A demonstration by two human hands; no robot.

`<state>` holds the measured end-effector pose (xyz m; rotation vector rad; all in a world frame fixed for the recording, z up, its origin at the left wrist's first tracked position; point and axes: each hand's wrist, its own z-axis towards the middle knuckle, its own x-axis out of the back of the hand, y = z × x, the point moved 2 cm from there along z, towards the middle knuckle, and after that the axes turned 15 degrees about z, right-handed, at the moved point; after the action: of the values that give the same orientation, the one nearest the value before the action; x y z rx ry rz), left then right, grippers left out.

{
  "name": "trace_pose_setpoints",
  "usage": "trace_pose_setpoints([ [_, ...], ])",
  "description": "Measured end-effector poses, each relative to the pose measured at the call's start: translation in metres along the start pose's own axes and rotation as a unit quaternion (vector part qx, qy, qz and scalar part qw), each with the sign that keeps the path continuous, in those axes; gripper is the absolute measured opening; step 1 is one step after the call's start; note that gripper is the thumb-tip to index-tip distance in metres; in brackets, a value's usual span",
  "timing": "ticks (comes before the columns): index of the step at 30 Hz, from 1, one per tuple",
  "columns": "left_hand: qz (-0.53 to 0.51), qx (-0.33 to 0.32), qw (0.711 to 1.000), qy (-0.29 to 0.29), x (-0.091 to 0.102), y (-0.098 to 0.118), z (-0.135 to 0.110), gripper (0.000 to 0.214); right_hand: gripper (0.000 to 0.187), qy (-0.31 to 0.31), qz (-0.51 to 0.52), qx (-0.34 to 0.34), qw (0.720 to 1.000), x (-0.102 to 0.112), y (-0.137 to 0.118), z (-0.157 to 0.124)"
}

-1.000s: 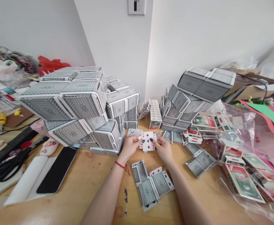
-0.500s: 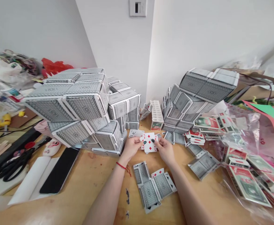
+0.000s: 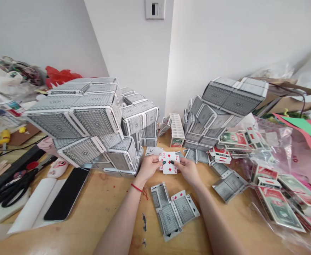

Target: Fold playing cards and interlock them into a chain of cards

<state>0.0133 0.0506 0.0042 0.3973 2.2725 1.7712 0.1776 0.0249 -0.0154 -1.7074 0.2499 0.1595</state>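
1. A diamond-suited playing card [image 3: 168, 163] is held face up just above the wooden tabletop [image 3: 102, 212], in front of the card structures.
2. The left hand [image 3: 148, 167] and right hand [image 3: 188, 171] both grip it, closed narrowly on opposite edges. A red string bracelet [image 3: 138, 188] circles the left wrist.
3. Just beyond the left hand lies a loose white-faced card [image 3: 153, 151]. Nearer the body sits a flat, slotted assembly of grey-backed cards [image 3: 171, 212].
4. Large interlocked grey-backed card structures [image 3: 78, 120] [image 3: 224, 102] rise on both sides, the left one overhanging the table.
5. A knock from a hand or wrist could topple these overhanging blocks, while squeezing too hard could crease the held card.
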Motion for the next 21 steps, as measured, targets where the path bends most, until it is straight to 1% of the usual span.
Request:
trace_pose_setpoints([
  [9,0.011,-0.002,1.0,0.0,0.0007,-0.0003,0.0012,0.031,0.036,-0.012,0.017,-0.004,1.0,-0.0026,-0.0066,-0.0036],
  [21,0.021,-0.001,1.0,-0.002,0.0005,-0.0008,0.002,0.032,0.041,-0.008,0.01,-0.026,1.0,-0.0027,-0.0078,-0.002],
])
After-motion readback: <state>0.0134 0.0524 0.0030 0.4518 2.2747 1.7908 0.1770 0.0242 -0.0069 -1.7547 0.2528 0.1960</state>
